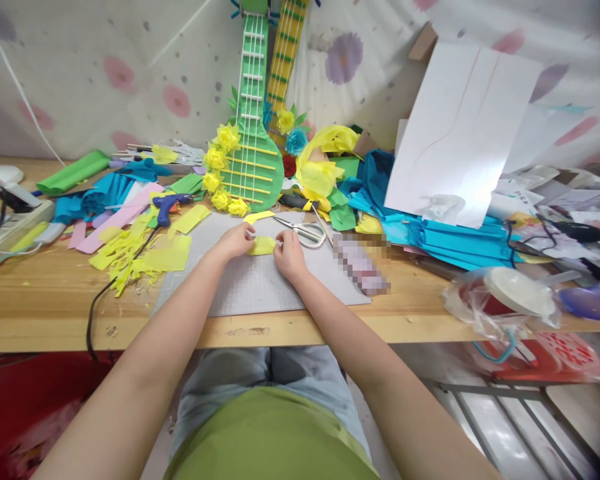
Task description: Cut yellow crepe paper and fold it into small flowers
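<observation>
Between my two hands lies a small piece of yellow crepe paper, just above a grey cutting mat. My left hand pinches its left end with curled fingers. The right end is in the fingers of my right hand. Right behind the hands rests a pair of scissors, its handles toward the right. Another yellow paper strip lies beyond my left hand. A green paper guitar with yellow paper flowers stands upright behind the mat.
Yellow paper scraps and a blue glue gun with a black cord lie at left. Blue crepe paper and a white board stand at right. A bagged cup sits near the table's front edge.
</observation>
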Available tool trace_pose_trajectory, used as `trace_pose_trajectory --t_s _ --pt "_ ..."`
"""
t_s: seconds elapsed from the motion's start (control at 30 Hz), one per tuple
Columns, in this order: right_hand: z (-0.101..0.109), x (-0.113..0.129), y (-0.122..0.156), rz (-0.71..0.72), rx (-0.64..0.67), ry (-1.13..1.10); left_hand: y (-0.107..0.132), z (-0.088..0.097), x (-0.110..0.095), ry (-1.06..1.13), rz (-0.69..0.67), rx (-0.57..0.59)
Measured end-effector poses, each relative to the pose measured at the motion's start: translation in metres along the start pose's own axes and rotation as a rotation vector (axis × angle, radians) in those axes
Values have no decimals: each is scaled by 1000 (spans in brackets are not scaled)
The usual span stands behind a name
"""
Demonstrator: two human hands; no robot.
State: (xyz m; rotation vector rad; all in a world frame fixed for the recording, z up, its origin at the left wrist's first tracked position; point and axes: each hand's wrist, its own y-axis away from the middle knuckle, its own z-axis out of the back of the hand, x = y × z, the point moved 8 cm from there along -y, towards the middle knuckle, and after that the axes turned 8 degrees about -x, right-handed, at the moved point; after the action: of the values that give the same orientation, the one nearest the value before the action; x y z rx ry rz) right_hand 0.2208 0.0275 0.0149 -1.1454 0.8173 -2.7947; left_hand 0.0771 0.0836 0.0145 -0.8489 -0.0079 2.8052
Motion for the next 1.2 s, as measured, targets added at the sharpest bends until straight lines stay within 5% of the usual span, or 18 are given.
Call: trace_pose_trajectory --t_s 0.13,0.33,0.5,0.8,1.0,1.2 --pt "12 2 -2 28 -87 -53 3 5 -4 99 49 -49" --pt "18 36 7 305 -49 10 28 11 0 436 230 -518" --pt "0 53 16 426 92 161 44 -10 -9 553 245 -566" --pt "2 41 7 280 53 211 52 -11 -14 570 205 -559" --pt "20 26 0 240 -61 -33 49 17 3 331 25 -604" --pt "25 10 -7 104 -124 -254 45 26 10 235 -46 -491"
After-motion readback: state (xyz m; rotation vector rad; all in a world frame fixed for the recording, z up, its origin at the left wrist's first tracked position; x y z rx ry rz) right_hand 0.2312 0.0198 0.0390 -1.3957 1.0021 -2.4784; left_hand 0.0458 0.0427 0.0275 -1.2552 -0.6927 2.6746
